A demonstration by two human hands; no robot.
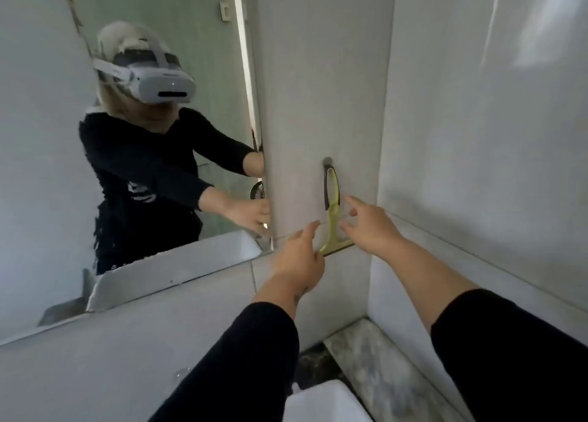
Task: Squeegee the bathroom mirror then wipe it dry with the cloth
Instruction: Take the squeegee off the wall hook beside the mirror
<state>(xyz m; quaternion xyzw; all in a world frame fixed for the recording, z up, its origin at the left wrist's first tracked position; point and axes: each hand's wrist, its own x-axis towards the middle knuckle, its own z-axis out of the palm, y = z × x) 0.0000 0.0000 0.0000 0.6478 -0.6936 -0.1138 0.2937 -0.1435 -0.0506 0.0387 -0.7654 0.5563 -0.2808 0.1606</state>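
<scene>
Currently the squeegee (331, 211) hangs by its handle loop from a hook (327, 161) on the tiled wall (318, 87), just right of the mirror (127, 182); its yellow-green blade end points down. Left hand (299, 259) is below and left of the squeegee, fingers (307, 230) spread and reaching up toward the blade end; contact with the blade cannot be told. Right hand (372, 227) is just right of the squeegee, fingers open, grasping nothing. Both forearms wear dark sleeves (509, 342). Mirror, left of the squeegee, reflects the person with a headset. White basin (324, 402) lies well below the squeegee.
</scene>
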